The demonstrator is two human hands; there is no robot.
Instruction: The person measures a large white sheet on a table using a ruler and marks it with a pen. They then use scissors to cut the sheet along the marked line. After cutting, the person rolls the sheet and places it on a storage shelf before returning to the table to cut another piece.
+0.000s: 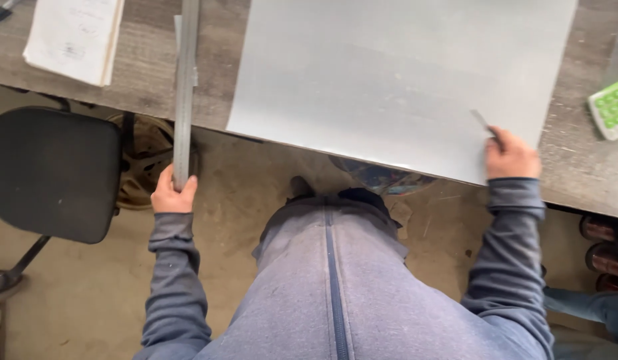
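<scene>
- The long metal ruler (185,87) lies across the workbench (149,80) with its long axis running from the far edge toward me, nearly square to the near edge. Its near end overhangs that edge and sits in my left hand (172,193).
- Left hand state: fingers wrapped narrow around the ruler's near end, thumb on one side, the rest on the other. The grip is off the bench, over the floor.
- The grey metal sheet (389,73) lies flat to the right of the ruler, apart from it, with a strip of bare bench between them. The sheet is skewed: its near edge slants and its near right corner hangs past the bench's near edge.
- My right hand (510,157) rests at that near right corner of the sheet, closed around a thin dark marking tool (484,122) whose tip points up and left onto the sheet's surface. I cannot tell whether it is a pencil or a scriber.
- Relation that matters: the ruler is left of the sheet, parallel to the sheet's left edge in rough terms, and only my left hand is on it. The right hand is well apart from it, across the full width of the sheet.
- Outward: a white paper pad (72,37) near the bench's far left corner; a calculator with green keys (612,107) at the right edge.
- Below the bench: a black chair (52,173) on my left, dusty floor.
</scene>
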